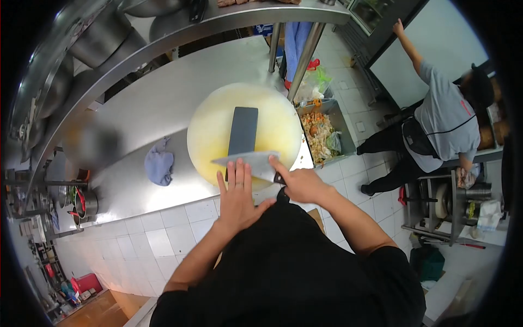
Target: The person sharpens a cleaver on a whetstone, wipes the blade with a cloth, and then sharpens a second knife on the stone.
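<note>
A wide knife [256,165] lies across the near end of a dark rectangular stone [243,129], which rests on a round yellowish board [210,122]. My right hand [297,181] is wrapped round the knife's dark handle, its index finger stretched along the blade. The blade points left. My left hand [238,196] has its fingers spread, with the fingertips pressing on the blade's near side and the thumb out to the right. Whether the blade's far edge touches the stone I cannot tell.
A crumpled blue cloth [159,162] lies on the steel counter [125,193] left of the board. Right of it stands a grey bin [342,122] of food scraps. A steel shelf [229,17] runs overhead. Another person [444,114] stands at the right, one arm raised.
</note>
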Demonstrator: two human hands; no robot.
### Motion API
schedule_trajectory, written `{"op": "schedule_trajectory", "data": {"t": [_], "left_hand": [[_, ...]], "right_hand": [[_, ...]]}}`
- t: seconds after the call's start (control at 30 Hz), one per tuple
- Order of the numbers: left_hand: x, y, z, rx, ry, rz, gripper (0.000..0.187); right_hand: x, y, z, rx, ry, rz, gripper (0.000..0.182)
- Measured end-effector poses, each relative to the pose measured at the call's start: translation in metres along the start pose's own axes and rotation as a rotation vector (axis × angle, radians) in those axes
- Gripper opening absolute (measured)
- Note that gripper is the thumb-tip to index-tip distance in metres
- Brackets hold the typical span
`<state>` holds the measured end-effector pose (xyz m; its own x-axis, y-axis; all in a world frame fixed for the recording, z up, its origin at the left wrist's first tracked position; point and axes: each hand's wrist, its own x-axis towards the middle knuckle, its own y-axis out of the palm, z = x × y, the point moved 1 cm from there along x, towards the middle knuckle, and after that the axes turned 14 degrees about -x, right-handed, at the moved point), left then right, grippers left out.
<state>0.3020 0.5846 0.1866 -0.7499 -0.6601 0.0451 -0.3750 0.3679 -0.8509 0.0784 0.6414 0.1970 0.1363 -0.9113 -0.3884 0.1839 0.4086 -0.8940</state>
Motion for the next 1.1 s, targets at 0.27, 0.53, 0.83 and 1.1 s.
{"op": "schedule_trajectory", "data": {"t": [0.27,0.53,0.83,1.1], "left_hand": [[0.134,0.006,0.013,0.045,0.067,0.033,0.105],[0.040,0.015,-0.023,-0.075,0.151,0.110,0.103],[0.061,0.007,-0.009,-0.004,0.152,0.065,0.104],[0.099,-0.011,0.063,0.119,-0.028,-0.103,0.103]], "right_hand": [[0.034,-0.020,-0.044,-0.104,0.231,-0.263,0.090],[-0.045,0.013,-0.015,-0.082,0.254,-0.202,0.092],[-0.026,0.003,-0.001,-0.083,0.288,-0.121,0.092],[0.077,-0.030,-0.003,-0.064,0.113,-0.152,0.089]]}}
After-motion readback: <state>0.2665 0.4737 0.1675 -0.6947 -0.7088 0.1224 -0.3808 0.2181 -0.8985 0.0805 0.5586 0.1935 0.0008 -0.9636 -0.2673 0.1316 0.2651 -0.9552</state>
